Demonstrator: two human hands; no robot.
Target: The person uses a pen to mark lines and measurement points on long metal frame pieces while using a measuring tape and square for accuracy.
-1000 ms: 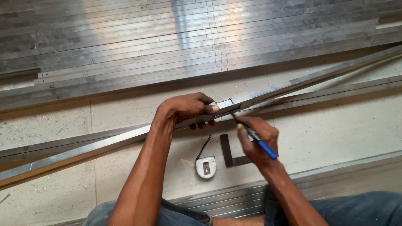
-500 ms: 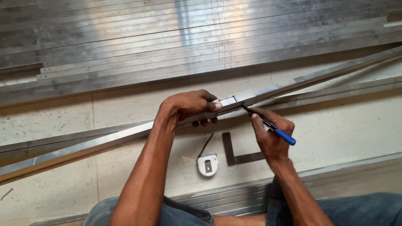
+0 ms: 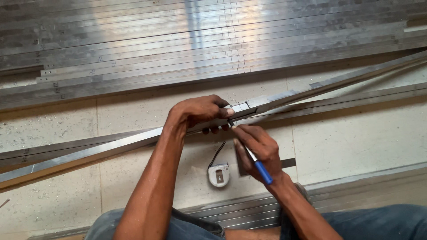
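Speckled pale floor (image 3: 356, 146), stacked aluminium strips (image 3: 178, 49) along the far side. Left hand (image 3: 200, 113) clamps one long metal bar (image 3: 111, 149) lying diagonally; right hand (image 3: 258, 149) pinches one blue pen (image 3: 255, 162), tip at the bar. One white tape measure (image 3: 219, 174) just below, dark steel square (image 3: 287, 163) beside.

a pale speckled floor (image 3: 356, 146) carries a wide stack of aluminium strips (image 3: 200, 40) along its far edge, long metal bars (image 3: 89, 149) across the middle, and a tape measure (image 3: 218, 174) nearer in.
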